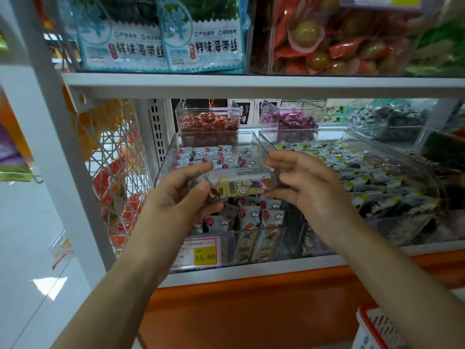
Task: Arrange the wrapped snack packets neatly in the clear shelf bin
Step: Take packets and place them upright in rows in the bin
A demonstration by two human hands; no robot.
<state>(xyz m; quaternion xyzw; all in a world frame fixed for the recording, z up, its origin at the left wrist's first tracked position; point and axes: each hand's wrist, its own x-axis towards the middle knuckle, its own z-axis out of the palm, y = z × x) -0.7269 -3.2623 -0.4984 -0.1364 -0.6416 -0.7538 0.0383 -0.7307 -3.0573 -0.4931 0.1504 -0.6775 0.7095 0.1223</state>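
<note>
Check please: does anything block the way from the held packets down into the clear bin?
Nothing visible does. The held packets, in the left hand, hang over the open clear bin.

You've got blue kelp bags (201, 44) on the upper shelf (251, 83), a yellow 15.80 price tag (205, 256) below, red basket (377, 328) bottom right.

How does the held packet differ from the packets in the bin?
The held packet shows a yellow print; the bin packets show grey with red dots and white clouds. The held packet lies level, pinched by the left hand; the bin packets stand upright. Both are small wrapped snacks.
</note>
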